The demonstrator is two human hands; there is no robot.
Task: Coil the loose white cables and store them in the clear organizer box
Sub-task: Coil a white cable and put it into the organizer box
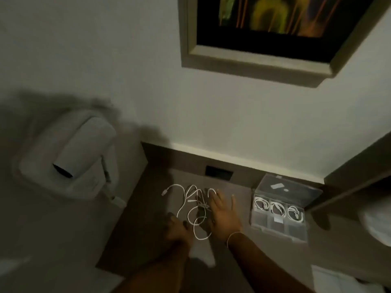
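Right hand flat, fingers spread, palm down on the tangled white cables, gripping nothing. Left hand sits just left of the tangle, dim; grip unclear. The clear organizer box waits open, right of the right hand, three coils already in. Best to find one plug end, tease that cable free, then loop evenly.

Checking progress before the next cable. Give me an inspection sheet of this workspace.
Surface: brown desk top, dim light.
Job's things: clear organizer box, lid open; three coiled cables in the back row.
Clutter: black socket plate in the back ledge.
Hands: right hand flat, open, on the tangle; left hand beside it, grip unclear.
Cables: loose white cables, tangled.
Surroundings: framed picture, white wall-mounted device.
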